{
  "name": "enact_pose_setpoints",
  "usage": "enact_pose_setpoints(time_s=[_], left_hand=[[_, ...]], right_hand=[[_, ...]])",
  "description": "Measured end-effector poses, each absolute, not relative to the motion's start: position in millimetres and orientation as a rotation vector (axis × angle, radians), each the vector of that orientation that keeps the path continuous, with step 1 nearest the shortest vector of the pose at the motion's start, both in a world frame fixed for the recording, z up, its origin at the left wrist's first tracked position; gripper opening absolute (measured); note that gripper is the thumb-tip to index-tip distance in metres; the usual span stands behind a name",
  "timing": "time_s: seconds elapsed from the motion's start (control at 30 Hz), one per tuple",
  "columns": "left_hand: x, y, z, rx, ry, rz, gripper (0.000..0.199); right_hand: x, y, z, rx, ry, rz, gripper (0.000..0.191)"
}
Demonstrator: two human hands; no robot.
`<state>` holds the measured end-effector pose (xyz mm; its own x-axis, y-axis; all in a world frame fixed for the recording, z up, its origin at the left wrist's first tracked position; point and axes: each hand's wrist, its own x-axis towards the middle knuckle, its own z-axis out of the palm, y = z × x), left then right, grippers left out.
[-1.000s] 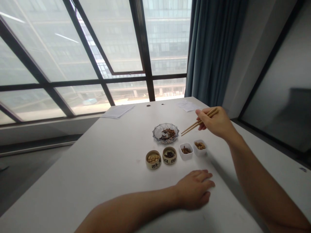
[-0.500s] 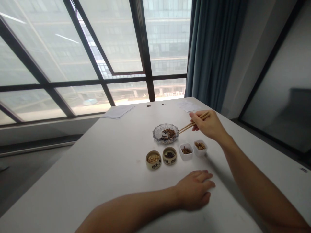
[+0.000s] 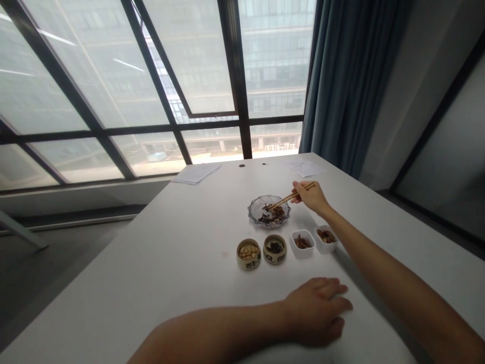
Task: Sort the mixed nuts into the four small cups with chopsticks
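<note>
My right hand [image 3: 309,198] grips a pair of wooden chopsticks [image 3: 290,198], and their tips reach into a cut-glass dish [image 3: 258,206] of dark brown food. Just below it stand two small ceramic cups, one of pale nuts [image 3: 248,254] and one of dark food [image 3: 275,248]. To their right are two white square dishes of brown food [image 3: 302,244] [image 3: 326,239]. My left hand [image 3: 314,311] lies flat on the white table [image 3: 151,263], fingers apart, holding nothing, nearest the cups and dishes.
Loose papers [image 3: 196,173] [image 3: 303,168] lie at the table's far edge, under a large window [image 3: 87,91]. A blue curtain [image 3: 350,76] hangs at the far right corner. The table's left edge drops to a grey floor.
My right hand has moved left and down, bringing the chopstick tips from beside the glass dish into it. My left hand has stayed still on the table, while the whole view has shifted slightly.
</note>
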<state>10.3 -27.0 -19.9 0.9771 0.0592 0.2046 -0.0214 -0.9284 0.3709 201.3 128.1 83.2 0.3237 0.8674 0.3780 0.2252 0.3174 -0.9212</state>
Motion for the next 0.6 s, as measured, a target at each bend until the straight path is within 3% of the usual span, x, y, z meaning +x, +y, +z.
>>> enact_pose_setpoints(time_s=[0.2,0.6], left_hand=[[10.9,-27.7,-19.1,2.748,0.032,0.287,0.046],[10.8,-27.6,-19.9,2.734,0.030,0.279,0.048]], right_hand=[[198.2,143.6,81.5,-1.244,-1.181,0.647,0.043],[195.3,144.5,79.1,-1.244,-1.041,0.682,0.047]])
